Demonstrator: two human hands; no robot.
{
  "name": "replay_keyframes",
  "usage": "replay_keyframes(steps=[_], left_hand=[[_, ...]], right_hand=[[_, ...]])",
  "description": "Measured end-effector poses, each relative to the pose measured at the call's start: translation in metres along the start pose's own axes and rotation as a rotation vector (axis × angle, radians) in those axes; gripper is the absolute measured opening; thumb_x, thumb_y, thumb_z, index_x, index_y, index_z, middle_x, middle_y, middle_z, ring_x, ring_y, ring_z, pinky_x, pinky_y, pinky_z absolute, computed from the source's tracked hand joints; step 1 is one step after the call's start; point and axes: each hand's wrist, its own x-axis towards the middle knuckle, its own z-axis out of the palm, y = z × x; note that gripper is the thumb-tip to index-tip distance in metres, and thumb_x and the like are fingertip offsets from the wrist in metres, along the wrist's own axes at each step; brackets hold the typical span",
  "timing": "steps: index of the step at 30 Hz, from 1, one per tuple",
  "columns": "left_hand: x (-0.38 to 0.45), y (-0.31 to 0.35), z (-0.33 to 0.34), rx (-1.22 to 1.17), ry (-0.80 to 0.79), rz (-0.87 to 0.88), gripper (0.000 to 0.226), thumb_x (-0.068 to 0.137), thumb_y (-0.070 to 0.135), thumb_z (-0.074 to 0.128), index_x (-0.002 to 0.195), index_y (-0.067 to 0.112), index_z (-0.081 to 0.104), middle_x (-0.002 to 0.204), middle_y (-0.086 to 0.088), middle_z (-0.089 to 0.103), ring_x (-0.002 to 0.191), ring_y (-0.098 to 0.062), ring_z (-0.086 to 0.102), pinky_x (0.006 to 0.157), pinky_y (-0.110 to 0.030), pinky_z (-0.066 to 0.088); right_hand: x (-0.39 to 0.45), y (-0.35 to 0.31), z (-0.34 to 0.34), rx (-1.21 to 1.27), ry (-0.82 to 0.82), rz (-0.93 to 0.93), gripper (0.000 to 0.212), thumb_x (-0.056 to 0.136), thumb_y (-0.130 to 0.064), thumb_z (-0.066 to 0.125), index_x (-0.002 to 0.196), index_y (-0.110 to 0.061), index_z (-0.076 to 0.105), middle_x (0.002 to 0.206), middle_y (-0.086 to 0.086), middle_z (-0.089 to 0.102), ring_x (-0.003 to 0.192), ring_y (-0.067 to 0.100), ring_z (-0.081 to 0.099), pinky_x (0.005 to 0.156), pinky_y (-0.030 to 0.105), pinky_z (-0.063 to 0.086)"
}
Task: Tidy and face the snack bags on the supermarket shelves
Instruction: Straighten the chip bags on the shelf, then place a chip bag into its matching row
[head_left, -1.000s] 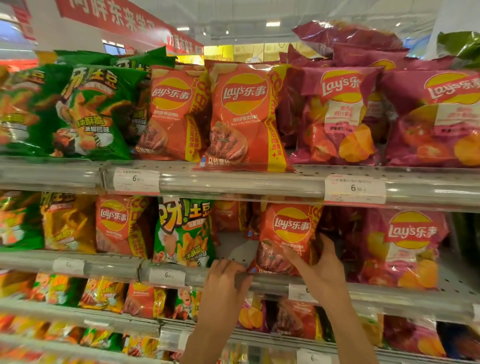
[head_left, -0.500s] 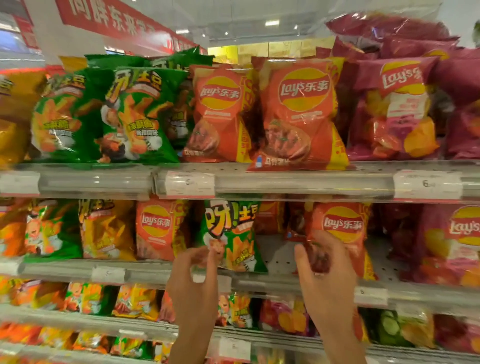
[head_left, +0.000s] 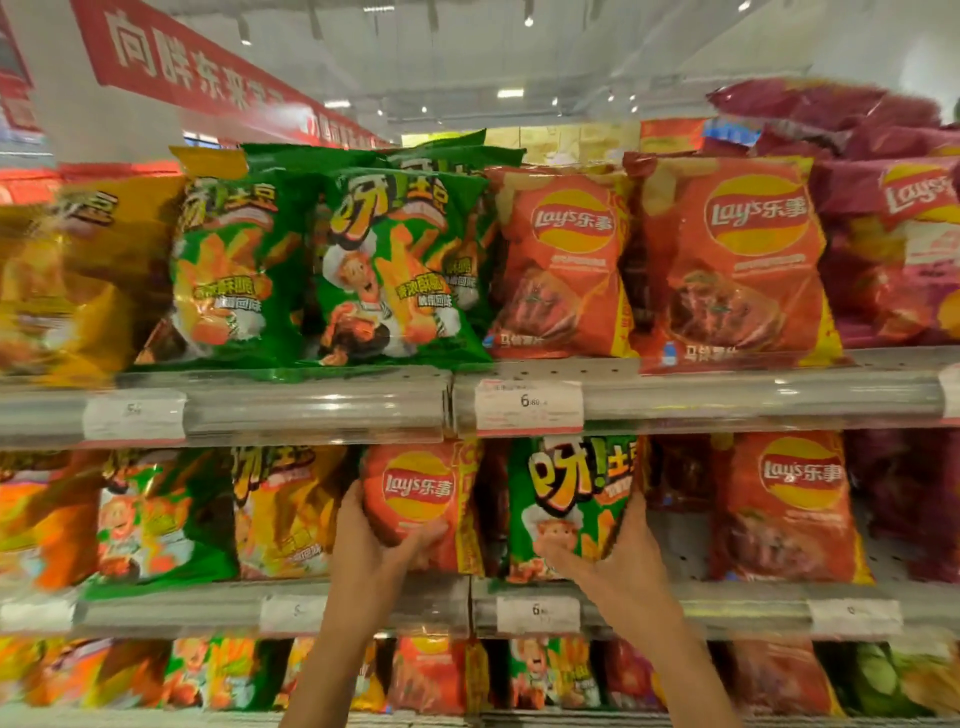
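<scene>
Orange Lay's bag (head_left: 415, 499) gripped in my left hand (head_left: 371, 551); beside it, my right hand (head_left: 618, 561) grips the green bag (head_left: 566, 499), under the price rail (head_left: 727, 400).

Grey perforated metal shelves (head_left: 613, 370) with clear price rails cross the frame. Upper shelf: glossy green snack bags (head_left: 395, 270) centre-left, orange Lay's bags (head_left: 727, 260) right (magenta ones (head_left: 898, 249) far right). Middle shelf carries mixed orange and green bags.
</scene>
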Motion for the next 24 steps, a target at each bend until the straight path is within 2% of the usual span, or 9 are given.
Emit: replay_keyframes(steps=[2, 3, 5, 7, 9, 13, 17, 19, 24], left_hand=[[0.013, -0.005, -0.004, 0.064, -0.052, 0.014, 0.107, 0.047, 0.053, 0.087, 0.137, 0.018, 0.040, 0.122, 0.000, 0.056, 0.108, -0.016, 0.059, 0.091, -0.036, 0.056], [0.018, -0.007, -0.005, 0.078, -0.068, 0.008, 0.108, 0.044, 0.055, 0.087, 0.134, 0.018, 0.041, 0.122, -0.002, 0.056, 0.108, -0.019, 0.059, 0.090, -0.038, 0.055], [0.026, -0.006, -0.007, 0.076, -0.086, -0.012, 0.107, 0.036, 0.057, 0.087, 0.125, 0.022, 0.041, 0.116, 0.000, 0.058, 0.102, -0.016, 0.060, 0.078, -0.027, 0.054], [0.030, -0.004, -0.007, 0.069, -0.099, -0.048, 0.106, 0.031, 0.058, 0.088, 0.119, 0.026, 0.040, 0.108, 0.009, 0.059, 0.094, -0.005, 0.060, 0.065, -0.013, 0.049], [0.032, -0.003, -0.006, 0.062, -0.099, -0.072, 0.107, 0.030, 0.058, 0.089, 0.119, 0.027, 0.039, 0.103, 0.017, 0.058, 0.088, 0.003, 0.057, 0.056, -0.008, 0.046], [0.033, -0.002, -0.003, 0.033, -0.077, -0.103, 0.111, 0.029, 0.056, 0.091, 0.121, 0.026, 0.038, 0.103, 0.017, 0.058, 0.088, 0.004, 0.057, 0.068, -0.015, 0.049], [0.033, -0.004, 0.000, -0.015, -0.077, -0.140, 0.106, 0.033, 0.048, 0.096, 0.123, 0.020, 0.047, 0.107, 0.004, 0.067, 0.095, -0.012, 0.067, 0.079, -0.033, 0.060], [0.031, -0.003, 0.002, -0.055, -0.076, -0.155, 0.103, 0.035, 0.046, 0.096, 0.124, 0.018, 0.053, 0.109, -0.001, 0.070, 0.097, -0.018, 0.069, 0.085, -0.043, 0.060], [0.020, 0.006, 0.006, -0.138, -0.052, -0.138, 0.083, 0.042, 0.037, 0.096, 0.116, 0.024, 0.060, 0.103, 0.000, 0.074, 0.095, -0.018, 0.071, 0.085, -0.048, 0.060]], right_hand=[[0.004, -0.002, 0.004, -0.013, -0.009, 0.041, 0.149, 0.034, -0.087, 0.078, 0.157, -0.034, 0.012, 0.154, -0.010, 0.043, 0.140, 0.017, 0.043, 0.113, 0.042, 0.041], [0.005, -0.003, 0.005, -0.018, -0.004, 0.054, 0.154, 0.031, -0.089, 0.076, 0.158, -0.032, 0.011, 0.156, -0.008, 0.041, 0.142, 0.018, 0.042, 0.114, 0.046, 0.041], [0.006, -0.005, 0.005, -0.026, 0.021, 0.058, 0.152, 0.030, -0.090, 0.077, 0.157, -0.035, 0.014, 0.153, -0.010, 0.045, 0.140, 0.017, 0.046, 0.113, 0.048, 0.043], [0.006, -0.007, 0.005, -0.039, 0.038, 0.064, 0.148, 0.031, -0.088, 0.079, 0.155, -0.037, 0.018, 0.150, -0.011, 0.049, 0.137, 0.016, 0.048, 0.112, 0.047, 0.044], [0.007, -0.008, 0.005, -0.056, 0.039, 0.076, 0.144, 0.032, -0.087, 0.080, 0.154, -0.038, 0.021, 0.148, -0.012, 0.051, 0.135, 0.016, 0.050, 0.111, 0.046, 0.045], [0.009, -0.009, 0.003, -0.096, 0.043, 0.069, 0.132, 0.034, -0.089, 0.077, 0.148, -0.043, 0.027, 0.138, -0.017, 0.057, 0.128, 0.014, 0.055, 0.106, 0.045, 0.049], [0.008, -0.012, 0.002, -0.130, 0.055, 0.048, 0.122, 0.033, -0.093, 0.072, 0.137, -0.045, 0.030, 0.127, -0.018, 0.063, 0.118, 0.013, 0.061, 0.101, 0.044, 0.052], [0.007, -0.014, 0.002, -0.136, 0.057, 0.041, 0.122, 0.034, -0.093, 0.072, 0.137, -0.043, 0.032, 0.125, -0.017, 0.064, 0.117, 0.013, 0.062, 0.100, 0.045, 0.053], [0.003, -0.019, -0.005, -0.135, 0.066, 0.052, 0.136, 0.035, -0.093, 0.071, 0.148, -0.031, 0.030, 0.135, -0.007, 0.061, 0.126, 0.021, 0.058, 0.103, 0.047, 0.051]])
